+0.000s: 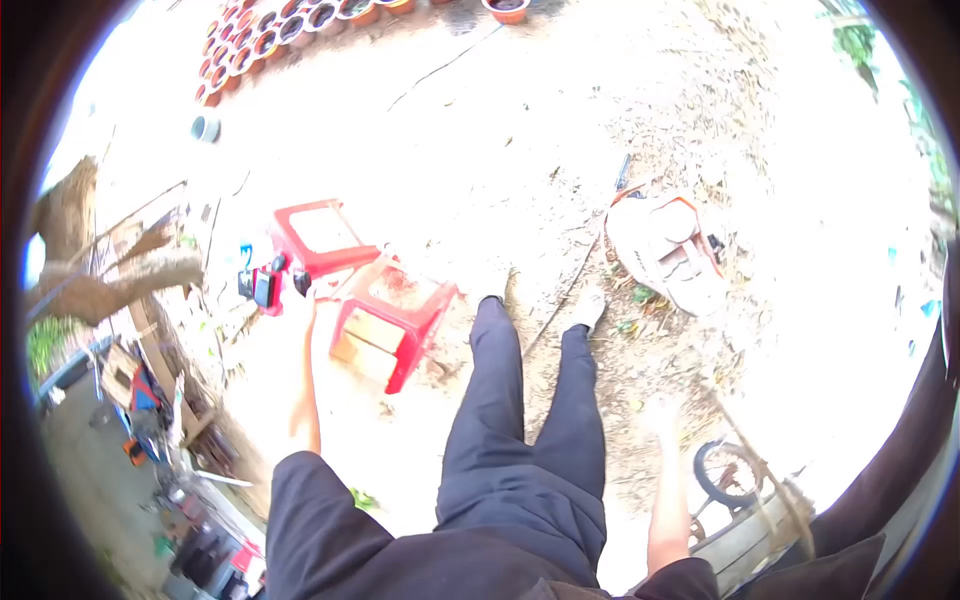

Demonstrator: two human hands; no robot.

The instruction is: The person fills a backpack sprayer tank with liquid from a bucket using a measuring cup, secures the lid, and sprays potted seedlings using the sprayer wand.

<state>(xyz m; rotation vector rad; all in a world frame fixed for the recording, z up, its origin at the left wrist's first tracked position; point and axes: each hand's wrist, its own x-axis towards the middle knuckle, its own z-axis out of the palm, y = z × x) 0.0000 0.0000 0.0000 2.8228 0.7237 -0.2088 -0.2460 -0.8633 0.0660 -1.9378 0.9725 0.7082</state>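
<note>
My left hand reaches out beside the red plastic stool, which lies tipped over on the ground. At its fingertips is a small dark object; whether the hand grips it or only passes over it, I cannot tell. Just left of there, a dark box-like item and other small things rest on something red. Glare washes out my right hand, so its fingers do not show; it hangs low on the right, with nothing visible in it. A second red frame, also stool-like, adjoins the first.
A pale sack-like bundle lies ahead on the right. Rows of pots stand far back, with a grey bucket nearer. At right is a small wheel; at left, a tree trunk and clutter.
</note>
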